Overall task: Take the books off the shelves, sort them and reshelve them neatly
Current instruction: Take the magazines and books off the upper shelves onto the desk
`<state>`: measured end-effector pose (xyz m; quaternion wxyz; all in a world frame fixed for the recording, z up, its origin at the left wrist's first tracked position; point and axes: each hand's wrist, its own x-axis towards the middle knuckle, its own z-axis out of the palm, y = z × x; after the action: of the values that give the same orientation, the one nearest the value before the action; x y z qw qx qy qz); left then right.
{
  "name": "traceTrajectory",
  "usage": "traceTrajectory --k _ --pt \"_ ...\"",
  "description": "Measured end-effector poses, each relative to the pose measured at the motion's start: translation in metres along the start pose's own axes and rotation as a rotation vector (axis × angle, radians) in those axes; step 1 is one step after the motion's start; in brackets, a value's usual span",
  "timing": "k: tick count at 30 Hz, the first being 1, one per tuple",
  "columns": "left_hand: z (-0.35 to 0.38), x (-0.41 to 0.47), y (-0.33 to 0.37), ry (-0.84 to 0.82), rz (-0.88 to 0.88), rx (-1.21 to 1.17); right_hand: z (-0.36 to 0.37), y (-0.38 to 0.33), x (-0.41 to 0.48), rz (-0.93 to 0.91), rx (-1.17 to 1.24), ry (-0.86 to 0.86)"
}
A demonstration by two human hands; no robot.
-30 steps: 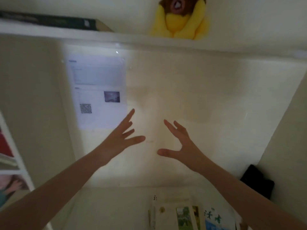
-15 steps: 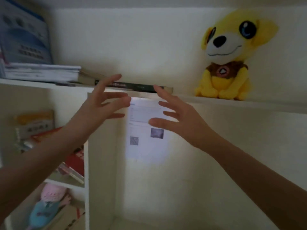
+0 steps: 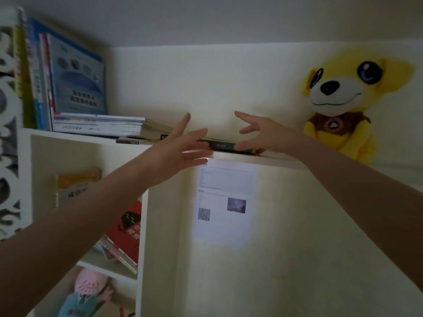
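A dark flat book (image 3: 223,146) lies on the top shelf (image 3: 274,160), between my two hands. My left hand (image 3: 183,148) reaches up with fingers spread, in front of the book's left end. My right hand (image 3: 261,133) is spread too, its thumb at the book's right end; I cannot tell if it touches. To the left, a stack of flat books (image 3: 100,125) lies on the same shelf, with upright blue books (image 3: 68,74) behind it.
A yellow plush dog (image 3: 343,104) sits on the top shelf at the right. A printed sheet with a QR code (image 3: 225,197) hangs on the wall below. Lower left compartments hold a yellow book (image 3: 77,181), leaning red books (image 3: 128,229) and a pink plush toy (image 3: 89,291).
The view has tilted upward from the alcove to the top shelf. Both hands have risen and moved closer to the dark book on that shelf.
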<state>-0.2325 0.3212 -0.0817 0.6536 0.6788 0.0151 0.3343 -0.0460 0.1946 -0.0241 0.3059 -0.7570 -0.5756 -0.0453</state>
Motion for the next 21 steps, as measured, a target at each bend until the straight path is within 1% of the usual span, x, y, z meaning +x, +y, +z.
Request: traceTrajectory --k 4,8,10,12,14,16,17,19,21 --pt "0.006 0.007 0.001 -0.042 -0.058 -0.020 0.001 0.002 -0.004 -0.011 0.019 0.027" --pt "0.006 0.012 0.003 -0.066 -0.109 -0.076 0.008 -0.006 -0.012 -0.050 0.043 0.119" --pt "0.005 0.013 0.003 -0.082 -0.138 -0.090 0.016 -0.022 -0.016 -0.066 -0.021 0.212" --pt "0.008 0.013 0.003 -0.102 -0.161 -0.092 0.025 -0.046 -0.022 -0.080 -0.149 0.295" --pt "0.011 0.010 0.003 -0.087 -0.144 -0.118 0.036 -0.067 -0.030 -0.121 -0.274 0.367" --pt "0.010 0.007 0.003 -0.055 -0.115 -0.156 0.047 -0.082 -0.039 -0.171 -0.318 0.417" --pt "0.010 0.005 0.003 -0.042 -0.101 -0.165 0.050 -0.084 -0.042 -0.185 -0.318 0.401" --pt "0.009 0.002 0.004 -0.019 -0.088 -0.144 0.046 -0.084 -0.047 -0.178 -0.235 0.274" --pt "0.005 0.002 0.004 0.016 -0.081 -0.161 0.031 -0.078 -0.049 -0.170 0.002 0.167"
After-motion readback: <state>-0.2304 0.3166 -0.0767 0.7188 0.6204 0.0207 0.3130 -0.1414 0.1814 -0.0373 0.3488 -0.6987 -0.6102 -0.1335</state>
